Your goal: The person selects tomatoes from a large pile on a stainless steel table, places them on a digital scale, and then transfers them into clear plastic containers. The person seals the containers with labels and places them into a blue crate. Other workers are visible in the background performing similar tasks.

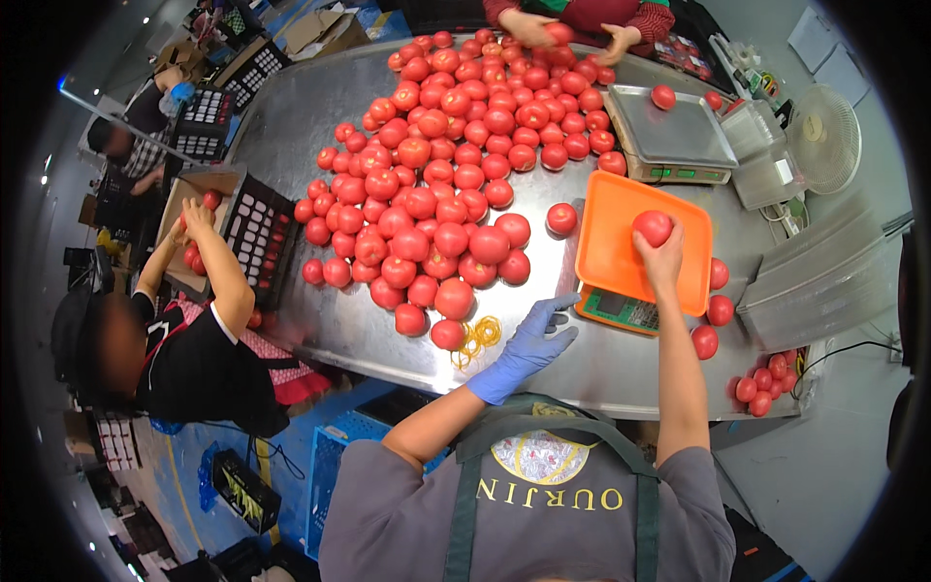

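Observation:
My right hand [663,254], bare, holds a tomato [652,228] over the orange plastic tray [595,218] of a digital scale [618,308]. A blue glove covers my left hand [534,340]; its fingers are apart, with nothing in them, beside the scale's near left corner. One tomato [561,218] lies left of the tray, and several lie along its right side. A large heap of tomatoes [422,204] spreads over the metal table [291,131]. Yellow rubber bands [480,338] lie by the heap's near edge. Whether the held tomato touches the tray I cannot tell.
A second scale [676,131] bears a tomato at the back right. Stacked clear plastic containers [814,269] and a fan [822,138] stand at the right. A co-worker's hands [614,44] are at the far edge; another co-worker [211,349] reaches into a tomato box [178,254] at the left.

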Action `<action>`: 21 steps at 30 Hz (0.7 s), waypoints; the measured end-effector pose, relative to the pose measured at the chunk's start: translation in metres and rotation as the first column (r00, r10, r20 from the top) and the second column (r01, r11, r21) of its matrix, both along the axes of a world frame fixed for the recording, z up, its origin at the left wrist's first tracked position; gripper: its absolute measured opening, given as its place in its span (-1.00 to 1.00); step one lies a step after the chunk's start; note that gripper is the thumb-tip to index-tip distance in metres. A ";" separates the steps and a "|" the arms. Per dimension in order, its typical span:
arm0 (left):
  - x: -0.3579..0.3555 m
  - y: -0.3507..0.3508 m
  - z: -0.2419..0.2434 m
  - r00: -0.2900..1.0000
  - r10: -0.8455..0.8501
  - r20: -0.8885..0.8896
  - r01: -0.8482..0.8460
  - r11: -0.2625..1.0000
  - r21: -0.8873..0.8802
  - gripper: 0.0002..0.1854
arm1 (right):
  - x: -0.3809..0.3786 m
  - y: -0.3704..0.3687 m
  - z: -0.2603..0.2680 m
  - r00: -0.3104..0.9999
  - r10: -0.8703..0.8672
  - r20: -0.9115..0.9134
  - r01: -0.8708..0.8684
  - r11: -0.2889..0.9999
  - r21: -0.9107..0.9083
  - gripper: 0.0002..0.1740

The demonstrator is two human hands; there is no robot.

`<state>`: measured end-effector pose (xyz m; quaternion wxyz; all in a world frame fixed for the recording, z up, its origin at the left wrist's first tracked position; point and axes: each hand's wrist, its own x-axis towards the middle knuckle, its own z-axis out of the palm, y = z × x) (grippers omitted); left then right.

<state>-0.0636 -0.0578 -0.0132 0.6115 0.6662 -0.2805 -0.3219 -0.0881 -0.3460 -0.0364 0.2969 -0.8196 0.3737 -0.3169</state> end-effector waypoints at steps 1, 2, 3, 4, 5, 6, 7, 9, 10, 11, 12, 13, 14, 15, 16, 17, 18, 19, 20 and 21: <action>-0.009 0.005 -0.006 0.999 -0.007 -0.042 0.009 0.999 0.034 -0.41 | -0.004 -0.009 -0.003 0.999 0.045 -0.013 -0.044 0.999 0.028 -0.20; -0.015 0.011 -0.012 0.995 -0.017 -0.098 0.026 0.996 0.091 -0.43 | -0.007 -0.017 -0.004 0.997 0.068 -0.033 -0.065 0.995 0.074 -0.21; -0.020 0.016 -0.019 0.988 -0.023 -0.152 0.045 0.988 0.145 -0.46 | -0.010 -0.020 -0.003 0.994 0.058 -0.091 -0.044 0.988 0.150 -0.22; -0.022 0.023 -0.027 0.997 -0.009 -0.079 0.023 0.985 0.172 -0.47 | -0.018 -0.017 -0.001 0.994 0.106 -0.013 -0.105 0.993 0.046 -0.36; -0.021 0.030 -0.034 1.000 -0.001 -0.007 0.002 0.980 0.199 -0.48 | -0.025 -0.010 0.000 0.989 0.146 0.010 -0.146 0.988 -0.056 -0.41; -0.020 0.037 -0.042 0.997 0.007 0.075 -0.021 0.982 0.190 -0.49 | -0.035 -0.002 0.003 0.982 0.184 0.028 -0.178 0.971 -0.160 -0.45; -0.017 0.042 -0.049 0.983 0.099 0.152 -0.120 0.983 0.137 -0.50 | -0.048 0.009 0.003 0.976 0.215 0.039 -0.197 0.944 -0.264 -0.50; -0.001 0.057 -0.062 0.789 0.125 0.601 -0.328 0.913 0.242 -0.49 | -0.077 0.048 -0.008 0.953 0.286 0.095 -0.292 0.955 0.057 -0.68; 0.010 0.064 -0.067 0.707 0.102 0.700 -0.468 0.809 0.356 -0.45 | -0.092 0.064 -0.013 0.919 0.393 -0.031 -0.371 0.889 0.269 -0.75; 0.021 0.072 -0.070 0.672 0.202 0.712 -0.511 0.823 0.249 -0.42 | -0.108 0.079 -0.017 0.815 0.571 0.101 -0.576 0.778 0.251 -0.83; 0.028 0.082 -0.072 0.626 0.176 0.760 -0.573 0.765 0.295 -0.41 | -0.118 0.089 -0.022 0.712 0.700 -0.047 -0.667 0.696 0.265 -0.87; 0.041 0.086 -0.074 0.501 0.137 0.854 -0.627 0.738 0.249 -0.37 | -0.128 0.097 -0.026 0.700 0.705 -0.113 -0.652 0.695 0.302 -0.87; 0.048 0.092 -0.076 0.480 0.136 0.867 -0.652 0.716 0.249 -0.30 | -0.135 0.103 -0.030 0.673 0.713 -0.196 -0.620 0.688 0.376 -0.86; 0.054 0.095 -0.077 0.538 0.149 0.829 -0.643 0.709 0.290 -0.28 | -0.138 0.106 -0.032 0.718 0.686 -0.119 -0.606 0.700 0.378 -0.86; 0.057 0.099 -0.078 0.580 0.165 0.798 -0.635 0.706 0.315 -0.27 | -0.141 0.107 -0.034 0.759 0.647 -0.068 -0.571 0.713 0.406 -0.85; 0.058 0.101 -0.080 0.633 0.182 0.752 -0.631 0.683 0.366 -0.25 | -0.142 0.106 -0.035 0.792 0.611 0.002 -0.552 0.715 0.429 -0.84; 0.059 0.101 -0.082 0.680 0.249 0.690 -0.604 0.723 0.335 -0.22 | -0.141 0.104 -0.035 0.809 0.588 0.017 -0.540 0.730 0.418 -0.84; 0.057 0.101 -0.083 0.655 0.254 0.712 -0.608 0.736 0.297 -0.20 | -0.141 0.102 -0.036 0.822 0.570 -0.002 -0.514 0.743 0.428 -0.85; 0.056 0.101 -0.085 0.647 0.256 0.718 -0.612 0.736 0.289 -0.19 | -0.141 0.101 -0.035 0.822 0.570 -0.007 -0.511 0.742 0.435 -0.85; 0.054 0.101 -0.086 0.638 0.263 0.723 -0.619 0.734 0.280 -0.17 | -0.141 0.101 -0.035 0.819 0.573 -0.022 -0.503 0.737 0.451 -0.85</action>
